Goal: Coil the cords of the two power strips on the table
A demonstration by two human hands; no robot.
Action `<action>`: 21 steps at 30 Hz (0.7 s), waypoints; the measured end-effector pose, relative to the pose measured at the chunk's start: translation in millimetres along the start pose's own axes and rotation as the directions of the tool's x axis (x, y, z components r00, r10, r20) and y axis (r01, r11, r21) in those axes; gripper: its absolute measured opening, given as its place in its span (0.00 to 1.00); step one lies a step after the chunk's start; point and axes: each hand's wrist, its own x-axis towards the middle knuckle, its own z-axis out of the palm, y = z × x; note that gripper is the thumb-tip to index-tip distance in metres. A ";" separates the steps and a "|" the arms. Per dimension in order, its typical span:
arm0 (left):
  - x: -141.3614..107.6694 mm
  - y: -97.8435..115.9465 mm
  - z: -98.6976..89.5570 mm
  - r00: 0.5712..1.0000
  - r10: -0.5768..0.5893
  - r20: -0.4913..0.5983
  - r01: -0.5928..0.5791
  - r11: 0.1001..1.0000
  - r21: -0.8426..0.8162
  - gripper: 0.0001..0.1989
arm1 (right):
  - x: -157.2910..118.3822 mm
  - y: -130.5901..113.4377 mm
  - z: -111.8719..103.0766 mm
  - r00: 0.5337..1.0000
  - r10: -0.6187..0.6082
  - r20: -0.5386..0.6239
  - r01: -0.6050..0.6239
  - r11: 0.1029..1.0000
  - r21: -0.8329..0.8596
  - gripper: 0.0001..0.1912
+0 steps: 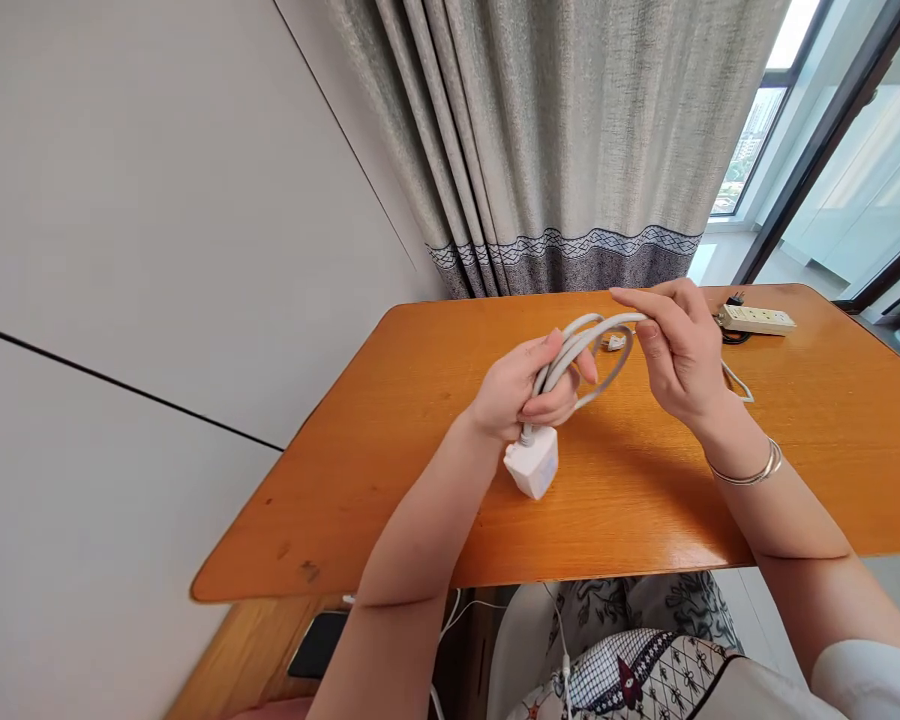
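Note:
My left hand is wrapped round a looped bundle of white power cord, above the wooden table. Below that hand hangs a white block, joined to the cord; it looks like a power strip or adapter, its far details unclear. My right hand pinches the cord between thumb and fingers, to the right of the loops. One loop curves down between the two hands. Just behind the loops lies a small white plug.
On the table, a cream power strip with a black cord lies at the back right. A length of white cord rests beside my right wrist. A curtain hangs behind; a dark phone-like object lies below the table's front edge.

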 end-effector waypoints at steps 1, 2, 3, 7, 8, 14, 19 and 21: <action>0.8 -1.6 1.3 0.999 -0.045 0.030 0.048 0.995 -0.088 0.28 | -0.2 3.5 5.3 1.000 0.008 0.014 -0.009 0.998 0.065 0.24; 1.7 -2.6 1.4 0.997 -0.071 0.032 0.075 0.983 -0.169 0.28 | -0.4 6.8 11.0 0.999 0.024 0.048 -0.032 0.986 0.164 0.25; 2.6 -3.1 0.5 0.997 -0.079 0.013 0.080 0.968 -0.238 0.29 | -0.5 9.6 16.6 0.994 0.050 0.100 -0.077 0.956 0.285 0.26; 7.6 -1.2 -7.4 0.990 -0.057 -0.126 0.006 0.929 -0.370 0.27 | 1.9 15.3 31.3 0.908 0.160 0.387 -0.389 0.667 0.636 0.29; 8.9 -0.6 -8.9 0.988 -0.054 -0.146 -0.005 0.926 -0.378 0.27 | 3.3 15.7 31.8 0.886 0.175 0.430 -0.443 0.593 0.672 0.29; 10.3 0.4 -6.8 0.992 -0.091 -0.092 0.050 0.927 -0.372 0.27 | 10.0 15.2 21.0 0.834 0.156 0.530 -0.548 0.351 0.759 0.24; 5.9 2.1 -2.5 0.992 -0.113 -0.048 0.089 0.929 -0.358 0.26 | 8.5 15.6 17.4 0.835 0.160 0.526 -0.544 0.376 0.750 0.29; 4.5 2.6 -1.2 0.991 -0.124 -0.046 0.098 0.925 -0.367 0.26 | 7.2 15.8 18.3 0.829 0.138 0.542 -0.547 0.399 0.736 0.31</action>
